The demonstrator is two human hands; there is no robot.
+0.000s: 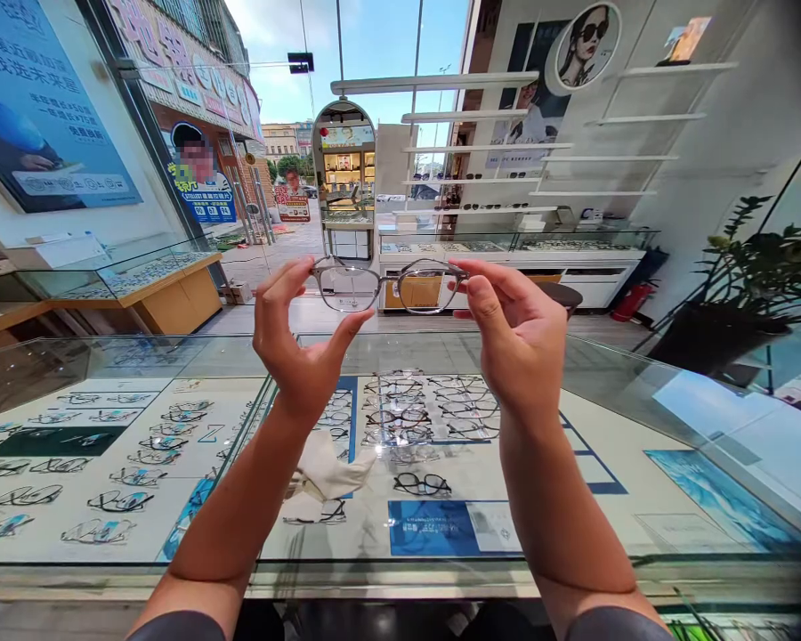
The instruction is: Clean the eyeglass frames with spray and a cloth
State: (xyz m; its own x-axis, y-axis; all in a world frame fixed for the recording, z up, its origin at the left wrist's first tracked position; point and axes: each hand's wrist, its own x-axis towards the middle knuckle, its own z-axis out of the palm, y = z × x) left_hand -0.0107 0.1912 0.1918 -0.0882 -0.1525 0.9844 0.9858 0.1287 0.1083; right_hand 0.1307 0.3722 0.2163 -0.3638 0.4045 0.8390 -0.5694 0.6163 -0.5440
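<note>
A pair of eyeglasses with thin, partly dark frames is held up at chest height above the glass counter, lenses facing level. My left hand grips its left end near the hinge, fingers behind it and the thumb stretched below the left lens. With thumb and fingers, my right hand pinches the right end by the temple. Below the hands, a crumpled white cloth lies on the counter. Near it are dark-framed glasses and another pair partly beside the cloth.
Several rows of eyeglasses fill the glass display counter. A blue and white card lies near its front edge. Beyond stand an arched mirror, wall shelves, a stool and a potted plant at right.
</note>
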